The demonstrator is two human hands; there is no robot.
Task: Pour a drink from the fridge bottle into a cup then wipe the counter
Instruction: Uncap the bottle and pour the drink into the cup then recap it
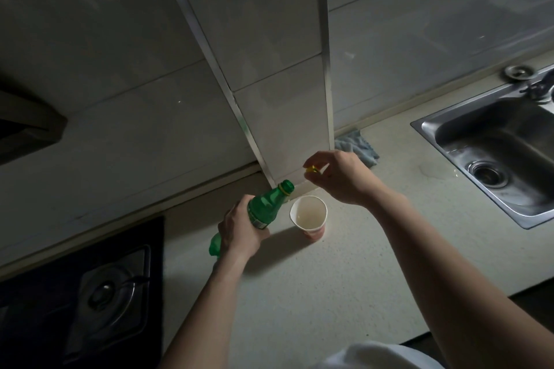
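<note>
A dim kitchen counter (329, 293) was seen from above, with two bare arms reaching in. At far left sat a black stove (105, 293). Right of it, the left hand (239, 232) gripped a green bottle (265, 207) round its middle, with the fingers curled tight about it. The bottle was tilted, its open mouth pointing up and right, just beside the rim of a paper cup (308, 216). The cup stood upright on the counter, touched by neither hand, and whether it held any drink could not be told. The likely trouble lay here. The mouth seemed to sit at the rim's edge rather than over the opening, so a further tilt could send liquid down the cup's outside and onto the counter. The cup looked light, and with nothing steadying it a knock from the bottle's neck could tip it over. A fast pour might also splash or foam over the rim. Above the cup, the right hand (338, 177) hovered clear of bottle and cup, pinching a small yellow cap (311, 170) between thumb and fingertips, the other fingers loosely bent. Held so lightly, the cap might slip and drop into the cup. Behind that hand a blue-grey cloth (356, 147) lay crumpled against the wall, and at far right was a steel sink (494, 153).
</note>
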